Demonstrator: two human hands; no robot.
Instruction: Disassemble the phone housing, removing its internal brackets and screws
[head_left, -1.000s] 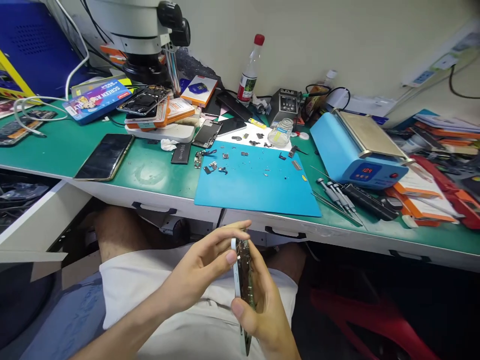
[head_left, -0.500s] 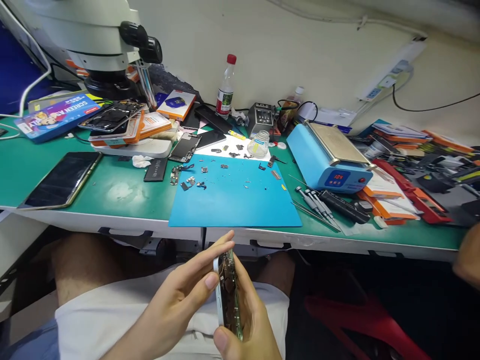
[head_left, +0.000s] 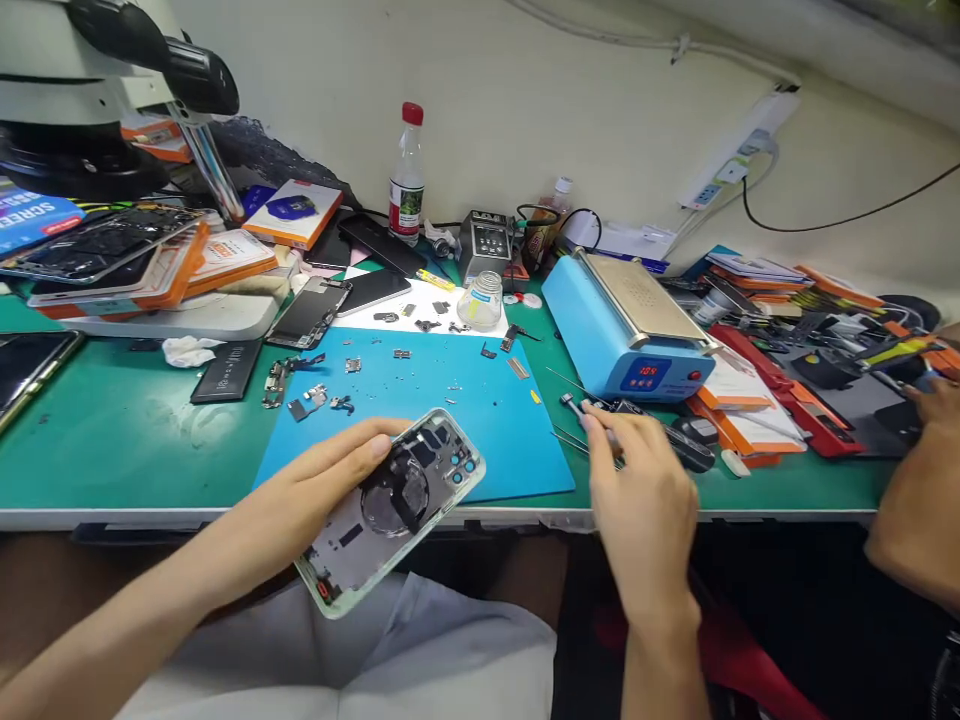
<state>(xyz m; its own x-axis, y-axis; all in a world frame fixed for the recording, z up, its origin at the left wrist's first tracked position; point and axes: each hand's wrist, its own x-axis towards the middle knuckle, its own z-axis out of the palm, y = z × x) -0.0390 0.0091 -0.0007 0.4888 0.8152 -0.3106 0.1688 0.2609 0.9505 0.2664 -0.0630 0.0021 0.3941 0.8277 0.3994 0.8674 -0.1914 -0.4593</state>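
Note:
My left hand point(head_left: 322, 490) is closed around the long edge of a pale green phone housing point(head_left: 349, 565), held tilted above my lap at the mat's front edge. Its inner side faces up, showing a round dark coil and camera openings. At the right of the mat, my right hand point(head_left: 649, 500) pinches a slim screwdriver point(head_left: 571, 404) between thumb and fingertips; most of its shaft is hidden by the hand. Tweezers point(head_left: 574, 441) lie beside it. Small phone parts point(head_left: 352, 366) are scattered over the blue mat point(head_left: 480, 450).
A blue heating plate machine point(head_left: 600, 330) stands right of the mat, near a glass jar point(head_left: 481, 303). A microscope point(head_left: 82, 100), boxes and a phone battery point(head_left: 226, 372) are at left. Another person's arm point(head_left: 922, 500) reaches in at far right.
My right hand has let go of the phone housing and moved right to grip a screwdriver. My left hand has turned the housing from edge-on to inner side up. The view has shifted right.

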